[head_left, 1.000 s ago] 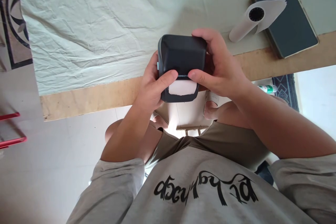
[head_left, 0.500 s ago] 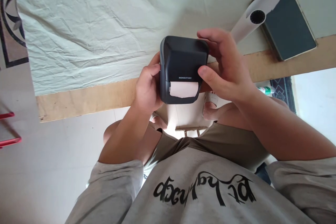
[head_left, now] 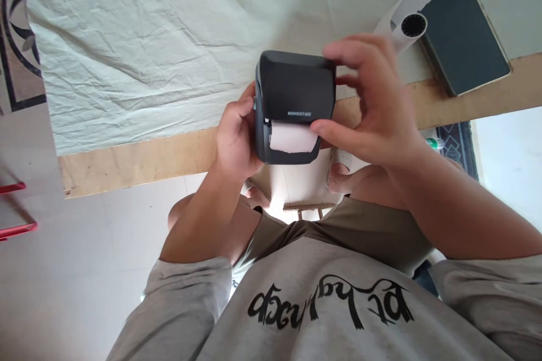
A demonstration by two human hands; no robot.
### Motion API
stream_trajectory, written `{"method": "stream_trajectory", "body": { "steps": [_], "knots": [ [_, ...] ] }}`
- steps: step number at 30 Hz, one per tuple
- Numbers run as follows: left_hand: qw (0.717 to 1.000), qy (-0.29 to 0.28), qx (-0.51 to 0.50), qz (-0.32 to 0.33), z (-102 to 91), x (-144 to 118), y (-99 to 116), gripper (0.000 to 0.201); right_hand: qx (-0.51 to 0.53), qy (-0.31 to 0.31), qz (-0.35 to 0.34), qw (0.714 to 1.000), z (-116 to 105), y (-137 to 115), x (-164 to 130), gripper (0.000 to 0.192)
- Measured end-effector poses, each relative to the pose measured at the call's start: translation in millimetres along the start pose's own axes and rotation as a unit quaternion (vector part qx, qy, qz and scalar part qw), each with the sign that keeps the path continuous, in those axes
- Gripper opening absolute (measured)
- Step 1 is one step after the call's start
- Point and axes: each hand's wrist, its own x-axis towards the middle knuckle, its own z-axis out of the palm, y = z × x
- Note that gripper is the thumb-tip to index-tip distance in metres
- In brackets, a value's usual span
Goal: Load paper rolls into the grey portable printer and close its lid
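Observation:
A small dark grey label printer (head_left: 292, 96) is held just above the near edge of the table (head_left: 139, 158). A white paper strip (head_left: 293, 140) shows at its front slot, and the lid looks slightly lifted. My left hand (head_left: 235, 138) grips the printer's left side. My right hand (head_left: 372, 101) curls over its right side, with the thumb tip against the paper's right end and the fingers raised over the top.
A pale wrinkled cloth (head_left: 139, 39) covers the table. At the far right lie a white paper roll (head_left: 406, 17) and a dark phone (head_left: 463, 28), the roll's loose end resting on the phone. Red bars (head_left: 17, 208) stand at the left above the floor.
My left thumb has come off the printer's front. More paper shows at the slot and the lid has lifted slightly. My right fingers have risen off the top. The paper roll rolled slightly.

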Motion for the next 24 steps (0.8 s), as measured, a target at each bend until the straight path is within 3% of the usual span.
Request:
{"method": "stream_trajectory", "body": {
  "steps": [3, 6, 10, 12, 14, 17, 24],
  "knots": [
    [0.999, -0.029, 0.021, -0.007, 0.2, 0.5, -1.2, 0.029, -0.036, 0.081, 0.012, 0.996, -5.9, -8.7, 2.6, 0.040],
    [0.998, -0.035, 0.049, -0.022, 1.5, -1.1, -0.5, 0.028, 0.009, 0.129, 0.007, 0.992, -5.9, -13.3, 6.3, 0.017],
    [0.998, -0.031, 0.048, -0.025, 2.6, -3.6, 1.0, 0.022, 0.063, 0.166, -0.006, 0.984, -2.9, -14.7, 11.0, 0.007],
    [0.998, -0.033, 0.051, -0.017, 2.3, -4.4, 0.8, 0.021, -0.020, 0.130, 0.006, 0.991, -2.4, -17.1, 13.1, 0.005],
    [0.997, -0.047, 0.060, -0.004, 1.7, -5.0, 0.1, 0.023, -0.155, 0.046, 0.035, 0.986, -2.3, -22.0, 15.6, 0.004],
    [0.994, -0.065, 0.092, 0.010, 1.0, -5.7, -0.5, 0.023, -0.297, -0.095, 0.099, 0.945, -2.8, -32.1, 19.7, 0.019],
    [0.991, -0.079, 0.111, 0.008, -1.0, -6.1, 0.1, 0.021, -0.327, -0.203, 0.138, 0.912, -7.6, -43.9, 23.8, 0.027]
  ]
}}
